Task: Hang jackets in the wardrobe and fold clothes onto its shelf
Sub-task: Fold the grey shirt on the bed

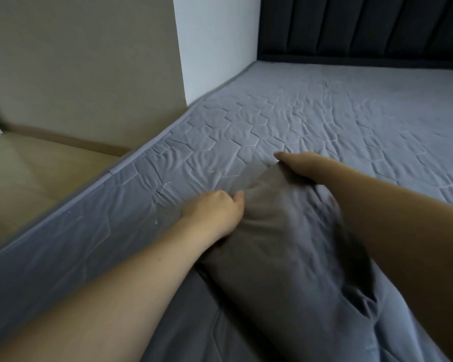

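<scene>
A dark grey garment [280, 246] lies bunched on the quilted grey mattress [338, 121] in front of me. My left hand [215, 210] grips its near left edge with curled fingers. My right hand [296, 165] grips the garment's far upper edge and lifts it off the bed; its fingers are hidden under the cloth. More of the dark cloth spreads toward the bottom of the view between my forearms. No wardrobe or hanger shows in the view.
The mattress edge [71, 215] runs diagonally from lower left to upper middle. Left of it is a beige floor [24, 173] and a beige wall panel [84, 61]. A dark padded headboard [364, 24] stands at the back right beside a white wall [215, 43].
</scene>
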`<state>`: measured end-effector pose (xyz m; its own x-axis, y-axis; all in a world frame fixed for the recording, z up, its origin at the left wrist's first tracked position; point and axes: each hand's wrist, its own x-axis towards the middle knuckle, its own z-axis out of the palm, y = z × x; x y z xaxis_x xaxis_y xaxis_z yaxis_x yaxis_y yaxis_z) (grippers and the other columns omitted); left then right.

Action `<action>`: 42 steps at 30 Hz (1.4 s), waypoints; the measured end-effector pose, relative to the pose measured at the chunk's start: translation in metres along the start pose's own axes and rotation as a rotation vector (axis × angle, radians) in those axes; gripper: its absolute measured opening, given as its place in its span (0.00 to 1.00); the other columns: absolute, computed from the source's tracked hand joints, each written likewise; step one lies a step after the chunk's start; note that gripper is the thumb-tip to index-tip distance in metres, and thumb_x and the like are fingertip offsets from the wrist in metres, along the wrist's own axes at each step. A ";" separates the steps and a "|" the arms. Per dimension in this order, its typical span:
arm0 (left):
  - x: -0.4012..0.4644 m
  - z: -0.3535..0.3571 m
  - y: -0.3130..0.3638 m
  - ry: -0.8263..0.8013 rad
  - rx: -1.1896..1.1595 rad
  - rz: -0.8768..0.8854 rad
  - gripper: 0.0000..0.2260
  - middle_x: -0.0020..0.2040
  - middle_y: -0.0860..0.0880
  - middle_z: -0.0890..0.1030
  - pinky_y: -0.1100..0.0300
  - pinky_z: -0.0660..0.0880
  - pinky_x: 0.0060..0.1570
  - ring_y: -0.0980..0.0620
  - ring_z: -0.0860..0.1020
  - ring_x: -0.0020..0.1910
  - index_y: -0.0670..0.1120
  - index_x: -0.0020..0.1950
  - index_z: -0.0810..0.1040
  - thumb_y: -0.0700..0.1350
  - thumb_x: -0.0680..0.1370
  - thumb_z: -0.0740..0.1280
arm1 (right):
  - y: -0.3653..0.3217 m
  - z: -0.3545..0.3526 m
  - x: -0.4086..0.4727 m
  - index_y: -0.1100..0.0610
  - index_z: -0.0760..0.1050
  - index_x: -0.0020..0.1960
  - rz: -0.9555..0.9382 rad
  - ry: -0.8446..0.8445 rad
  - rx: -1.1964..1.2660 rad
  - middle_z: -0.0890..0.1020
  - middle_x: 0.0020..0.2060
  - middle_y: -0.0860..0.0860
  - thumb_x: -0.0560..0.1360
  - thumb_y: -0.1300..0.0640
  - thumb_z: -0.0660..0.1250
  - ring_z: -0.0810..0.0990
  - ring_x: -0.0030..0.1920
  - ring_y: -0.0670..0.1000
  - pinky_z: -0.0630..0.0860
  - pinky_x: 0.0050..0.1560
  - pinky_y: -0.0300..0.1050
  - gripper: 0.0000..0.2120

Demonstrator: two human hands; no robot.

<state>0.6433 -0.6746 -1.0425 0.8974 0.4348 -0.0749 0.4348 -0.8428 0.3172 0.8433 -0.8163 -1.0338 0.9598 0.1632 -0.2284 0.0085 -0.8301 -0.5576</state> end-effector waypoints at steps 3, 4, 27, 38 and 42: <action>0.000 0.028 -0.007 0.065 0.067 0.061 0.29 0.59 0.39 0.79 0.50 0.71 0.57 0.39 0.76 0.59 0.41 0.57 0.77 0.60 0.83 0.45 | -0.001 0.005 0.004 0.57 0.68 0.70 -0.021 0.016 0.053 0.70 0.68 0.56 0.65 0.27 0.64 0.72 0.64 0.60 0.71 0.59 0.53 0.45; 0.001 0.033 -0.011 0.083 0.076 0.063 0.29 0.59 0.40 0.79 0.50 0.70 0.56 0.39 0.76 0.59 0.42 0.56 0.77 0.60 0.83 0.44 | 0.000 0.007 0.006 0.56 0.68 0.70 -0.045 0.003 0.039 0.70 0.68 0.56 0.65 0.28 0.65 0.72 0.64 0.60 0.71 0.60 0.53 0.44; -0.071 -0.594 -0.030 0.295 0.319 0.161 0.11 0.52 0.42 0.81 0.53 0.64 0.39 0.39 0.79 0.51 0.50 0.49 0.63 0.55 0.83 0.49 | -0.447 -0.308 -0.237 0.58 0.73 0.52 -0.223 0.190 0.760 0.78 0.46 0.54 0.81 0.44 0.55 0.77 0.52 0.56 0.72 0.53 0.49 0.18; -0.230 -1.039 -0.198 0.618 0.677 0.014 0.22 0.42 0.46 0.79 0.54 0.66 0.34 0.46 0.73 0.35 0.50 0.48 0.66 0.64 0.80 0.43 | -0.854 -0.406 -0.483 0.58 0.76 0.56 -0.395 0.137 0.885 0.79 0.57 0.60 0.80 0.38 0.47 0.76 0.58 0.63 0.69 0.57 0.52 0.28; -0.280 -1.106 -0.291 0.644 0.787 -0.007 0.33 0.29 0.54 0.68 0.59 0.63 0.29 0.56 0.67 0.27 0.52 0.42 0.69 0.71 0.73 0.32 | -0.953 -0.371 -0.527 0.59 0.75 0.58 -0.468 0.066 0.860 0.79 0.58 0.61 0.81 0.39 0.46 0.75 0.59 0.63 0.70 0.59 0.54 0.29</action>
<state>0.1832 -0.2003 -0.0683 0.7848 0.3334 0.5224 0.5743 -0.7080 -0.4111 0.4336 -0.3088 -0.0857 0.9254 0.3251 0.1946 0.2101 -0.0128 -0.9776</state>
